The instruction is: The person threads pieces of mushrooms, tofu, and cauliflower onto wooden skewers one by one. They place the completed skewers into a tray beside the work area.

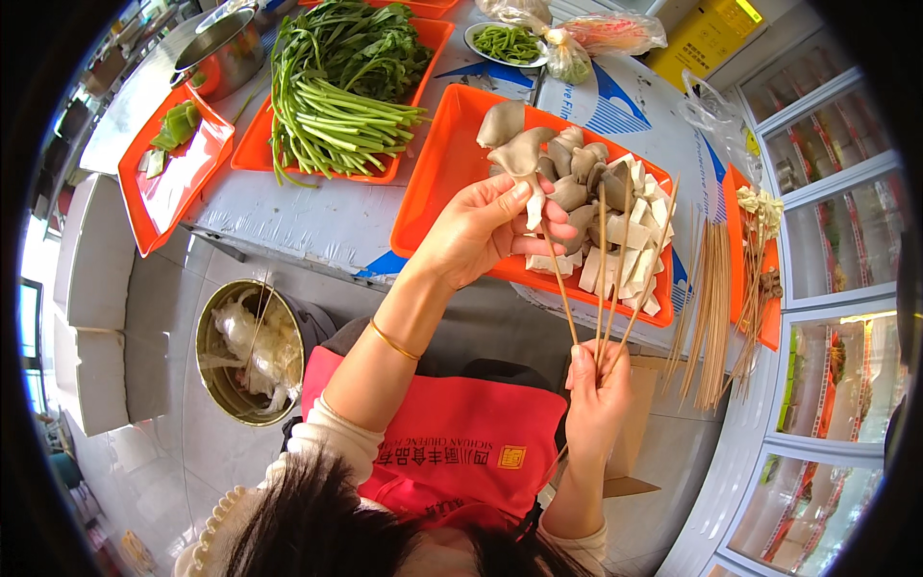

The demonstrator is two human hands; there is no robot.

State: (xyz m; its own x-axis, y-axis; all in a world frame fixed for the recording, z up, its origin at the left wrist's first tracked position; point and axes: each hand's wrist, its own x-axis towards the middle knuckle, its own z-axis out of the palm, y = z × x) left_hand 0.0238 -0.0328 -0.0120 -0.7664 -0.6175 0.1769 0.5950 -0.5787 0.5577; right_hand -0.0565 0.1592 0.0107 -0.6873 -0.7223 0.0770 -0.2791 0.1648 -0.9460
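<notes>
My left hand [490, 227] holds a grey oyster mushroom [520, 155] by its pale stem, above an orange plastic tray [440, 180]. In my right hand [597, 382] several thin bamboo skewers [601, 288] are gripped at their lower ends and fan out upward. The leftmost skewer's tip is at the mushroom stem, behind my left fingers; whether it pierces the stem I cannot tell. More oyster mushrooms [570, 193] lie in the tray, beside a heap of white tofu-like blocks [620, 256] on its right.
A bundle of bamboo skewers [710, 310] juts over the table's right edge, by an orange tray [737, 245] with loaded skewers. Leafy green stalks [339, 119] fill another tray. A metal bin [204, 360] stands on the floor at left; glass-fronted cabinets [786, 303] line the right.
</notes>
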